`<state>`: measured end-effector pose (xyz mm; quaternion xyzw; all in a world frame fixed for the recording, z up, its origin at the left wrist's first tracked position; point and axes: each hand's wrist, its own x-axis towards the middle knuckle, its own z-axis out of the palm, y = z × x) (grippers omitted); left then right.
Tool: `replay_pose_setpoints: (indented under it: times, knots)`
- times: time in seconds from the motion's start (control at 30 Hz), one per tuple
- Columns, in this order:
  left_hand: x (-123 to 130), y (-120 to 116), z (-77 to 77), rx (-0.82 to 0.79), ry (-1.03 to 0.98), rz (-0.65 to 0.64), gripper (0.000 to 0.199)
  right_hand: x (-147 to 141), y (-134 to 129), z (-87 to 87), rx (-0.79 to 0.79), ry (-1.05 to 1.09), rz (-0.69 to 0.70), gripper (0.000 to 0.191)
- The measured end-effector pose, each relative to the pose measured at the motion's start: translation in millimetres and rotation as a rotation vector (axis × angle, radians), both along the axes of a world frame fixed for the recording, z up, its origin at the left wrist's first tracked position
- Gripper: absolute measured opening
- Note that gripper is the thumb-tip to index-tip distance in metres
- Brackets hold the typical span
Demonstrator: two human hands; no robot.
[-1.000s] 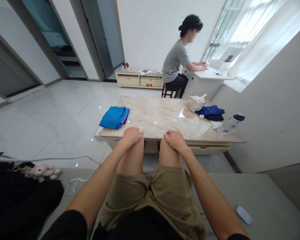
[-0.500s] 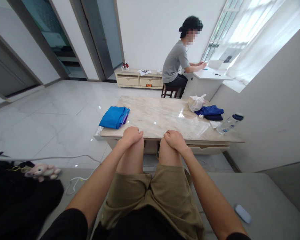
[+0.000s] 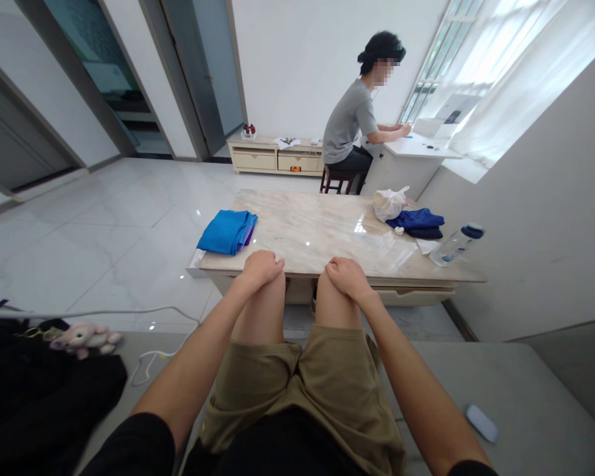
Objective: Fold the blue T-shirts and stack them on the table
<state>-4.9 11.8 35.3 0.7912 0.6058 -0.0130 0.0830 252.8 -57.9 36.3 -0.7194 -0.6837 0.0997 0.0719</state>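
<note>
My left hand (image 3: 262, 267) rests on my left knee, its fingers curled over the kneecap. On the other knee lies my right hand (image 3: 346, 274), with its fingers bent together over the front. Neither hand shows an object in it. Both are at the near edge of a marble-topped table (image 3: 307, 225). Folded blue cloth (image 3: 224, 231) with purple layers beneath lies on the table's left end, close to my left hand. At the right end are a white plastic bag (image 3: 389, 203), dark blue cloth (image 3: 419, 219) and a clear bottle (image 3: 451, 248) with a blue lid.
Another person (image 3: 350, 119) sits on a stool at a white desk (image 3: 421, 147) near the window. A low cabinet (image 3: 255, 158) stands by the far wall. Beside me on the sofa (image 3: 506, 377) are a pink plush toy (image 3: 84, 338), black fabric, a cable and a white oval object (image 3: 482, 423).
</note>
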Motion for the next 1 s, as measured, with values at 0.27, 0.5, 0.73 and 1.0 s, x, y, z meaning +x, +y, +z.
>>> replay_pose_setpoints:
  times: [0.27,0.5,0.73,1.0]
  knots:
    - [-0.3,-0.4,-0.2,0.004,-0.003,0.0,0.057,0.4,-0.5,0.3,0.0,0.006,-0.004,0.043]
    - [-1.2,1.3,-2.2,0.002,-0.011,0.006,0.056,0.7,-1.0,0.6,0.004,0.014,-0.003,0.043]
    - [-0.7,0.3,-1.7,0.006,-0.008,0.005,0.057,0.9,-0.3,0.3,-0.008,-0.005,-0.008,0.042]
    - [-0.8,-1.5,1.0,0.003,-0.016,0.018,0.055,1.3,-0.5,-0.7,0.0,0.004,-0.007,0.042]
